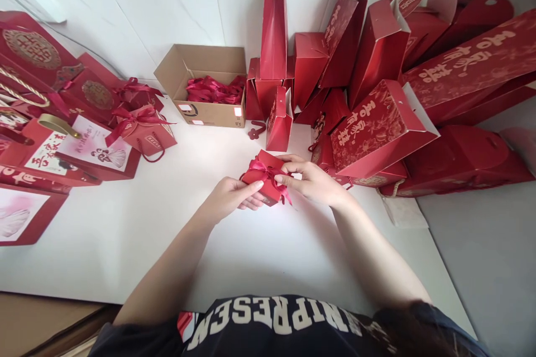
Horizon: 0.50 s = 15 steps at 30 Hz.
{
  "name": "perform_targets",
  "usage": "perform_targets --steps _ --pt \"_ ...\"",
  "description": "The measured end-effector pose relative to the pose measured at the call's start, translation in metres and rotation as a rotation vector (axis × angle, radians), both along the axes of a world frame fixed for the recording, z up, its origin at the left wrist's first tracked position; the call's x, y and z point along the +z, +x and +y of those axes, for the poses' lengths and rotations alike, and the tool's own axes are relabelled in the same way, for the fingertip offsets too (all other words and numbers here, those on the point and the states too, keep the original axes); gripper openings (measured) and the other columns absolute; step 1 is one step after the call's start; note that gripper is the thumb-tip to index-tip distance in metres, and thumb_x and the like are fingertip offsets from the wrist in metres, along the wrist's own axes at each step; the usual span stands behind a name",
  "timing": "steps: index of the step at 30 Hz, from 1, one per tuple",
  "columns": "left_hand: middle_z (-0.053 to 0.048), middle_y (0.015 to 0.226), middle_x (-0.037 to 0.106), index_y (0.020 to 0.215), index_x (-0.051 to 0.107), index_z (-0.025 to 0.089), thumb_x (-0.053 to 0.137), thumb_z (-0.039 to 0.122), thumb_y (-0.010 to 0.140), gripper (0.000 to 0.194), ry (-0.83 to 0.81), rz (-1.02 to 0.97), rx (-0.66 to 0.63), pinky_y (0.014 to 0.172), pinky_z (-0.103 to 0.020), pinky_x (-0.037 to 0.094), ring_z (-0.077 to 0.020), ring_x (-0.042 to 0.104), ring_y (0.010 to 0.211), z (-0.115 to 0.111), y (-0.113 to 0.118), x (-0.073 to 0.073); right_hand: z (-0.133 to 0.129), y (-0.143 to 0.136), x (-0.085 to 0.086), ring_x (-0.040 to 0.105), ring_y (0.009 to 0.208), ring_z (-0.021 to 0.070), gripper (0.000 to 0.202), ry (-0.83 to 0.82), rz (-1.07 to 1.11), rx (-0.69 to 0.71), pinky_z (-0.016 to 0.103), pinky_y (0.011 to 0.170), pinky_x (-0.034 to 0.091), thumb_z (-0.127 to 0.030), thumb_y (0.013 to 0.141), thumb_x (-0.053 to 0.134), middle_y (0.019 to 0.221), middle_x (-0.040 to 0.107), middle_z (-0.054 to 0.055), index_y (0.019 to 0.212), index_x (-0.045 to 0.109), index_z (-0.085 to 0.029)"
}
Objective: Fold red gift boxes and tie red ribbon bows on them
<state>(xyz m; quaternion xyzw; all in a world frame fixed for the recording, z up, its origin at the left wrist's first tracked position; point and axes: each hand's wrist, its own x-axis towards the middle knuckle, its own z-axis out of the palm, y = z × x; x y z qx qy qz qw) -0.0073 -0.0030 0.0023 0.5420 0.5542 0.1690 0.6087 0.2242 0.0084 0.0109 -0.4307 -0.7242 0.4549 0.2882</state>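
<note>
A small red gift box [268, 195] with a pink-red ribbon bow [264, 168] on top is held above the white table, between both hands. My left hand [234, 196] grips its left side, thumb on the top and fingers beneath. My right hand [307, 181] is at the right side of the bow, thumb and fingers pinching the ribbon. Ribbon tails hang over the right side of the box.
An open cardboard box [213, 114] of red ribbons stands at the back. Red bags and boxes [364, 128] crowd the right side. More decorated boxes [104, 145] fill the left. A small dark red piece [255, 131] lies near the cardboard box.
</note>
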Motion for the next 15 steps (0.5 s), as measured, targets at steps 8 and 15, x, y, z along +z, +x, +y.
perform_targets --steps 8,15 --pt "-0.006 0.077 0.074 0.069 0.073 0.019 0.062 0.053 0.085 0.039 0.176 -0.023 0.001 0.067 -0.026 0.053 -0.0173 0.069 0.073 0.008 -0.009 -0.003 0.005 0.005 -0.003 0.057 0.105 0.0197 0.035 -0.025 0.034 -0.049 0.033 0.094 0.042 -0.045 0.096 0.048 0.1 0.063 0.006 0.077 0.062 -0.019" --pt "-0.004 0.078 0.073 0.065 0.072 0.019 0.062 0.051 0.085 0.039 0.153 -0.058 -0.031 0.071 -0.026 0.05 -0.0172 0.066 0.079 0.011 -0.01 -0.004 0.012 0.01 -0.014 0.058 0.106 0.0214 0.036 -0.099 0.075 -0.049 0.035 0.093 0.044 -0.047 0.093 0.052 0.115 0.059 0.008 0.073 0.061 -0.019"
